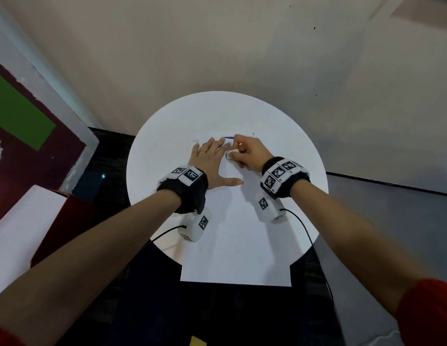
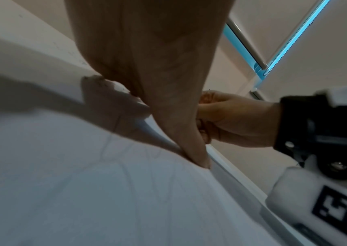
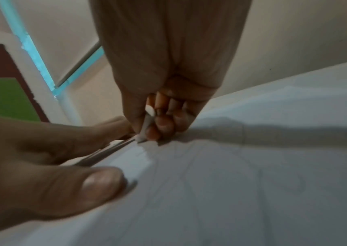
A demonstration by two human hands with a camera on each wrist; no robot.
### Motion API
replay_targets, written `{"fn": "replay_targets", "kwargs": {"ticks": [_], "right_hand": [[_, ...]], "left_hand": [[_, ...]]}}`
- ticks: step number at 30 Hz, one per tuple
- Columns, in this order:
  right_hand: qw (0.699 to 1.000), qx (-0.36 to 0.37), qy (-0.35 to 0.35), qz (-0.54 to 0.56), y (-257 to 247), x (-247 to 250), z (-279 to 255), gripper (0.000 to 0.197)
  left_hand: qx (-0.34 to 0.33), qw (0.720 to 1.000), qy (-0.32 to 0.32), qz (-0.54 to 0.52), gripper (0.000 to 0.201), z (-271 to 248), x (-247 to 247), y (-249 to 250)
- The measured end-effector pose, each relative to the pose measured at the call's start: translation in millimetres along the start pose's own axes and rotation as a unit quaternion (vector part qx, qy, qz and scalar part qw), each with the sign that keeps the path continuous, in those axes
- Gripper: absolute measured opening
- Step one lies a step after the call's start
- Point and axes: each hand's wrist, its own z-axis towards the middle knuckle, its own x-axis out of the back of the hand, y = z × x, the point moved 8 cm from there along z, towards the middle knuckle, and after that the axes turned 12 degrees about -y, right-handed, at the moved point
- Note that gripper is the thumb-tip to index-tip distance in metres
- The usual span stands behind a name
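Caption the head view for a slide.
Left hand flat on white paper on a round table, right hand pinching a small white object against it.

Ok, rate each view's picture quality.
Head view: sharp, edges bowed by wide lens, table glaringly white. Left wrist view: left hand close and soft, its shadow on the paper. Right wrist view: blurred, the white object in the right hand barely resolved.

A round white table (image 1: 296,156) carries one white sheet (image 1: 236,273), which runs from the table's middle to the near edge and hangs over it. Faint lines (image 2: 113,149) cross the sheet, and small dark specks (image 1: 195,140) dot the bare top towards the far edge.
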Motion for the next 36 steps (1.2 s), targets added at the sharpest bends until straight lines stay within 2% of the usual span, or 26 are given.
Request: {"fn": "replay_targets", "kwargs": {"ticks": [2, 5, 6, 8, 10, 13, 14, 18, 19, 22, 23, 26, 27, 31, 32, 35, 36], "right_hand": [[1.000, 0.005, 0.006, -0.002, 5, -2, 0, 0.022], [0.997, -0.016, -0.071, 0.001, 10, -8, -10, 0.027], [0.998, -0.018, -0.060, 0.000, 11, -2, -8, 0.025], [1.000, -0.009, 0.005, -0.021, 7, 12, -5, 0.022], [0.999, -0.013, 0.015, -0.045, 9, 9, -7, 0.025], [0.994, -0.025, -0.095, -0.042, 13, -12, -22, 0.026], [0.993, -0.029, -0.107, -0.035, 13, -11, -24, 0.027], [0.999, -0.018, 0.011, -0.039, 10, 17, -13, 0.027], [0.999, -0.019, 0.001, -0.042, 12, 14, -16, 0.026], [0.993, -0.033, -0.107, -0.026, 18, -7, -30, 0.026], [0.993, -0.034, -0.108, -0.017, 19, -5, -30, 0.026], [1.000, -0.020, 0.002, -0.009, 15, 18, -17, 0.026], [1.000, -0.017, 0.016, -0.018, 17, 19, -19, 0.027], [0.995, -0.037, -0.083, -0.051, 18, -1, -32, 0.027], [0.996, -0.039, -0.073, -0.041, 18, 4, -30, 0.026], [0.999, -0.022, 0.015, -0.032, 20, 22, -25, 0.027], [0.999, -0.022, 0.013, -0.037, 23, 19, -27, 0.028]], "left_hand": [[0.001, 1.000, -0.005, 0.004, 0.110, 0, 2, 0], [-0.023, 1.000, -0.009, -0.006, 0.112, 2, 2, 4], [-0.035, 0.999, -0.013, -0.008, 0.112, 3, 2, 6], [-0.049, 0.999, -0.016, -0.006, 0.112, 6, 3, 9], [-0.053, 0.998, -0.014, -0.015, 0.111, 6, 4, 9], [-0.055, 0.998, -0.012, -0.018, 0.109, 5, 3, 9], [-0.055, 0.998, -0.016, -0.014, 0.109, 6, 3, 9], [-0.043, 0.999, -0.026, -0.001, 0.108, 9, 2, 8], [-0.042, 0.999, -0.025, -0.002, 0.108, 9, 1, 8], [-0.042, 0.999, -0.020, -0.002, 0.108, 10, 2, 9], [-0.042, 0.999, -0.020, -0.002, 0.106, 10, 3, 9], [-0.041, 0.999, -0.019, -0.007, 0.100, 11, 5, 6], [-0.043, 0.999, -0.023, -0.008, 0.100, 10, 3, 8], [-0.042, 0.999, -0.018, -0.011, 0.101, 10, 1, 8], [-0.042, 0.999, -0.018, -0.010, 0.102, 10, 1, 7], [-0.040, 0.999, -0.011, -0.012, 0.108, 9, 2, 6], [-0.039, 0.999, -0.009, -0.013, 0.111, 9, 1, 6]]}}
